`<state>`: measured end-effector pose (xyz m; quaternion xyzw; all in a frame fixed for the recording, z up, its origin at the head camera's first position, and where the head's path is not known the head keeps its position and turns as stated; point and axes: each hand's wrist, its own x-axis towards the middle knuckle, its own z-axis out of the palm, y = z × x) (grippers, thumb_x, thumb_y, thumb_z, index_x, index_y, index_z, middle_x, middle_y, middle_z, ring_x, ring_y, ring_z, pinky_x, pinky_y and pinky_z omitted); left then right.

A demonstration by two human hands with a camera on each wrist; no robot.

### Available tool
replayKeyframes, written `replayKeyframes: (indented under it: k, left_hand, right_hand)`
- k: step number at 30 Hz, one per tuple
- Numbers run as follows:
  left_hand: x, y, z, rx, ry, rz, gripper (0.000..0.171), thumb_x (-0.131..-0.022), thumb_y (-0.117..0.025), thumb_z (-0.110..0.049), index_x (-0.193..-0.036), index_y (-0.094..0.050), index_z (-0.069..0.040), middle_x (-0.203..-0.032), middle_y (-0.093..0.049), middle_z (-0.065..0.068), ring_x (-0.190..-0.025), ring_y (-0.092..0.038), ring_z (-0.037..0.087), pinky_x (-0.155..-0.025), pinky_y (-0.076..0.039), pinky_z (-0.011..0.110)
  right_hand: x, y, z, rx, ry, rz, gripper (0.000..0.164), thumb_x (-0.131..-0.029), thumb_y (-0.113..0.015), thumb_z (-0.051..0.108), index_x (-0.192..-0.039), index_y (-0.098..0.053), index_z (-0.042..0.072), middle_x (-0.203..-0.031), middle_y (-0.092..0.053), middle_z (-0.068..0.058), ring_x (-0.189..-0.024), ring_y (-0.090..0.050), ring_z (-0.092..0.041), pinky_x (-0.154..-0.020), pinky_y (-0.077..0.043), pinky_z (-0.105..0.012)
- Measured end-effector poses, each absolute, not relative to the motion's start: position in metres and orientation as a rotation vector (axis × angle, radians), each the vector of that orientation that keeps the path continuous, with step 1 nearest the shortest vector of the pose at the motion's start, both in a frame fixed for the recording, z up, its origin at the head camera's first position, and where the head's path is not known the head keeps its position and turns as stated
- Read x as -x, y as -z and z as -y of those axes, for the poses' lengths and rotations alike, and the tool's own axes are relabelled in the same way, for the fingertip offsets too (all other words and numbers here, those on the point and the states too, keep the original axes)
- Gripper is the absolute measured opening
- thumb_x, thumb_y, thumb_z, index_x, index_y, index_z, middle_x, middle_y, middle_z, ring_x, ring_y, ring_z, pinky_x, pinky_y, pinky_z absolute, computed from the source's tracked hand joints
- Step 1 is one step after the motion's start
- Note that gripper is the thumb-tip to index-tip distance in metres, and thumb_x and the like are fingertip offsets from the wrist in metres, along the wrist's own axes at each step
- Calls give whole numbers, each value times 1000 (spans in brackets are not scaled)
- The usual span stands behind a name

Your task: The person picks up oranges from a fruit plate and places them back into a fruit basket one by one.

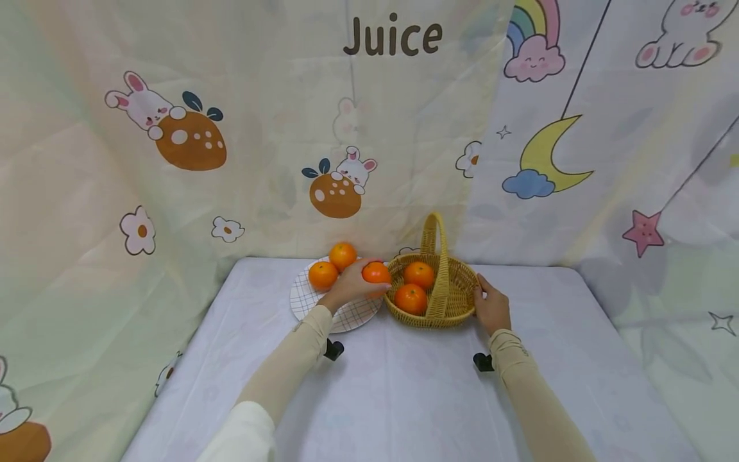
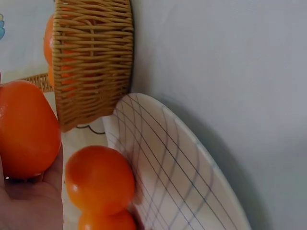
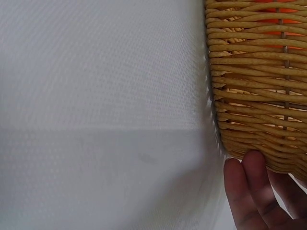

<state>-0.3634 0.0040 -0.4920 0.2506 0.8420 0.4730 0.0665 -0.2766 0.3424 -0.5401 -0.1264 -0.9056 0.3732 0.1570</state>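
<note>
My left hand (image 1: 352,282) holds an orange (image 1: 376,273) above the right side of a checked plate (image 1: 352,317), close to the basket's left rim. Two more oranges sit at the back of the plate, one nearer (image 1: 322,276) and one farther (image 1: 343,255). A wicker basket (image 1: 435,321) with a tall handle stands right beside the plate. Inside its left half are two oranges, one behind (image 1: 419,274) and one in front (image 1: 410,299). At the basket's right end, my right hand (image 1: 492,307) grips the side, its fingertips (image 3: 254,163) against the outer weave.
A pale cloth covers the table (image 1: 404,398). Behind the plate and basket hangs a printed curtain (image 1: 277,128), which also encloses both sides. A black wrist mount (image 1: 333,350) shows under the left forearm, another (image 1: 482,362) by the right.
</note>
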Motion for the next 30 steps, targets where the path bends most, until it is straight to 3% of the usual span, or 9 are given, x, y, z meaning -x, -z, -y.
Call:
replayKeyframes:
  k: [7, 13, 18, 21, 26, 30]
  left_hand:
    - [368, 488, -27, -802, -1441, -2476, 78, -74, -80, -52, -139, -51, -20, -128, -55, -6, -105, -59, 17, -89, -51, 36]
    - [366, 484, -51, -833, -1450, -2455, 83, -73, -81, -53, -141, -48, -19, -131, -52, -5, -106, -58, 16, -89, -51, 35]
    - [367, 482, -79, -911, -1474, -2460, 78, -73, -83, -46, -140, -50, -22, -136, -50, -3, -107, -57, 13, -88, -51, 32]
    - [365, 481, -95, -910, -1456, -2464, 76, -73, -84, -45, -137, -50, -20, -130, -52, -3, -104, -58, 13, -86, -51, 31]
    - [360, 480, -116, -893, -1429, -2433, 67, -76, -83, -36, -133, -52, -20, -123, -55, -2, -103, -58, 15, -86, -51, 32]
    - [359, 484, -130, -986, -1371, -2448, 69, -75, -84, -38, -132, -52, -17, -122, -57, 0, -101, -58, 15, -83, -51, 31]
  right_hand:
    - [275, 538, -342, 352, -1094, 2588, 46, -104, -41, 21, -149, -40, 12, -118, -62, -27, -42, -41, -16, -44, -41, -31]
    - [275, 539, -344, 374, -1092, 2600, 46, -104, -40, 21, -149, -40, 12, -118, -62, -27, -46, -43, -20, -54, -45, -35]
    - [275, 537, -345, 366, -1034, 2621, 46, -104, -40, 20, -149, -40, 10, -135, -53, -25, -71, -56, -27, -70, -46, -40]
    - [274, 533, -346, 326, -967, 2625, 45, -102, -44, 17, -145, -45, 4, -132, -55, -27, -83, -59, -34, -73, -49, -44]
    - [275, 526, -343, 293, -923, 2615, 41, -98, -52, 11, -136, -53, -4, -124, -58, -28, -112, -57, -42, -91, -48, -53]
    - [275, 523, -340, 319, -946, 2599, 40, -98, -53, 11, -134, -55, -5, -124, -59, -27, -115, -57, -41, -92, -48, -53]
